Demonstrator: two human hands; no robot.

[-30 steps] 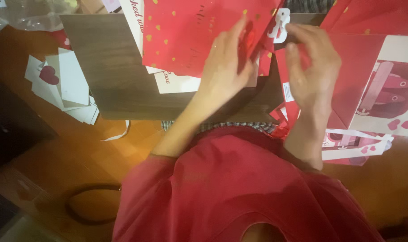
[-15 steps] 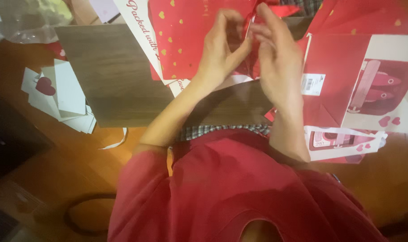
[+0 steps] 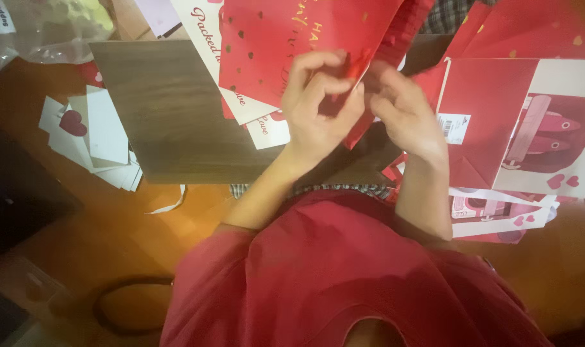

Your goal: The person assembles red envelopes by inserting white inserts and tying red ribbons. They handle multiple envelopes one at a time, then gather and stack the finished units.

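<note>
Both hands meet over the middle of a brown wooden board (image 3: 170, 122) that lies across the person's lap. The left hand (image 3: 318, 106) has its fingers curled in tight, pinching the lower edge of a red paper gift bag (image 3: 292, 45) dotted with small gold hearts. The right hand (image 3: 405, 112) sits just beside it, fingers bent and close together on the same red edge, though the blur makes it hard to say exactly what they grip. The bag lies flat on the board, spreading up and away from the hands, with a white printed card (image 3: 241, 106) tucked under it. To the right lies a stack of red and white printed packaging sheets (image 3: 517, 122). To the left, off the board, a small heap of white heart cards (image 3: 93, 138) rests on the orange-brown floor (image 3: 80, 244).
</note>
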